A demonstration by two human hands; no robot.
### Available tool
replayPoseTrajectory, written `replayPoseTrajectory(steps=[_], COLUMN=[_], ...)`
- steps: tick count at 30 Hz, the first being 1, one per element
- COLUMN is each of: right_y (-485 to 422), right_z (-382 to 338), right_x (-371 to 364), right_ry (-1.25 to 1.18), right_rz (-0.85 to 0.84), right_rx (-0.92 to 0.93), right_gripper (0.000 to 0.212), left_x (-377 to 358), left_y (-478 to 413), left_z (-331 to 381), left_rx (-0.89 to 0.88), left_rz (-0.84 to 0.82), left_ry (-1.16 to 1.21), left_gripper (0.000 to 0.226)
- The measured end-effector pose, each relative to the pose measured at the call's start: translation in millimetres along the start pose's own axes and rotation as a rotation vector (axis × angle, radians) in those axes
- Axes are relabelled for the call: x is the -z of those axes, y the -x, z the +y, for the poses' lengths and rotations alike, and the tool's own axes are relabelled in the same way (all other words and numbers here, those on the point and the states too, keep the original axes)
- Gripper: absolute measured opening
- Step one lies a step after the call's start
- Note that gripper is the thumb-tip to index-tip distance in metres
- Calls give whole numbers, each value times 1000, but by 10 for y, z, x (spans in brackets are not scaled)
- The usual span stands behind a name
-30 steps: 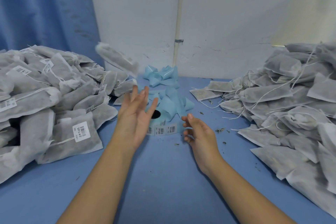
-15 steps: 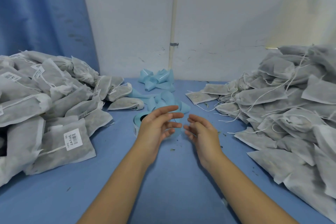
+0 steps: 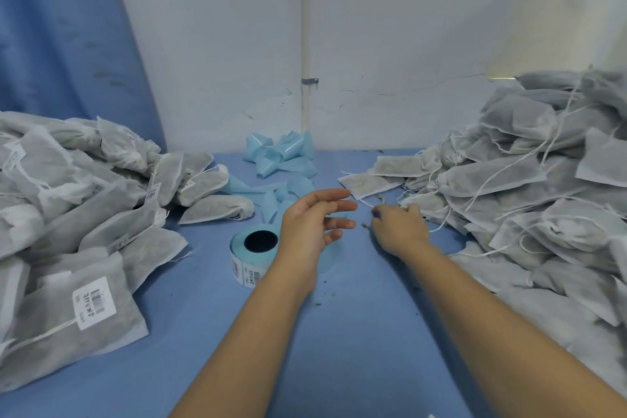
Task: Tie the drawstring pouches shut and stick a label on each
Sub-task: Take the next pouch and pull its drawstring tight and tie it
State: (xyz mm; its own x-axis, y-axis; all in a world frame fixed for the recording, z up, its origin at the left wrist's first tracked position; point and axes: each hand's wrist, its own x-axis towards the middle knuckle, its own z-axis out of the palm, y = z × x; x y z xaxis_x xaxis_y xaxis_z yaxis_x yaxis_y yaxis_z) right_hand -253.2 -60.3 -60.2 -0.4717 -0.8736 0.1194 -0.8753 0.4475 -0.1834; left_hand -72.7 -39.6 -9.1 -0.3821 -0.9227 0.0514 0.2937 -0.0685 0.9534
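— Hands first: how are they seen?

— Left hand (image 3: 314,226) is held above the blue tabletop (image 3: 356,332) with fingers spread loosely and nothing gripped. Right hand (image 3: 400,229) is lowered, knuckles up, at the foot of the untied pouch pile (image 3: 529,187); its fingertips are curled under near loose white drawstrings, and whether a string is pinched cannot be told.

— And just around them?

— A label roll (image 3: 252,253) is stood on the table just beside the left wrist, its dark core facing up and printed barcode labels showing on its side. Pale blue backing strips (image 3: 283,156) are crumpled behind it, towards the wall.

— The pouches themselves?

— Soft grey non-woven fabric, flat and rectangular, filled with something dark. The labelled pouch pile (image 3: 78,207) is heaped at the left, a white barcode sticker being clear on the nearest one. Both piles are cut off by the frame edges.

— The room?

— A white cracked wall (image 3: 390,44) with a thin vertical pipe (image 3: 306,44) is seen behind, and a blue curtain (image 3: 61,27) at the left. Small dark crumbs are scattered on the table.
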Motion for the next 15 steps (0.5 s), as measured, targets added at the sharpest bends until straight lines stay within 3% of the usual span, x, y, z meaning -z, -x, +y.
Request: replayPoseTrajectory(steps=[4,9,12,15], right_y=[-3,55,169,389], right_z=[12,-22,-82,-223], right_x=[-31,20,59,179], right_ry=[62,-115,-629,-1450], right_rz=[106,177,292,244], right_rx=[24,-3,-121,-344], right_gripper=[31,28,40,26], left_x=[-44,-66,-59,-62], left_y=[-10,31,98,205], left_z=[-6,19,22,8], left_rx=[-10,-23,-26,6], left_rz=[10,19,28,26], left_ry=[6,4,2,15], left_gripper=[29,28,28,28])
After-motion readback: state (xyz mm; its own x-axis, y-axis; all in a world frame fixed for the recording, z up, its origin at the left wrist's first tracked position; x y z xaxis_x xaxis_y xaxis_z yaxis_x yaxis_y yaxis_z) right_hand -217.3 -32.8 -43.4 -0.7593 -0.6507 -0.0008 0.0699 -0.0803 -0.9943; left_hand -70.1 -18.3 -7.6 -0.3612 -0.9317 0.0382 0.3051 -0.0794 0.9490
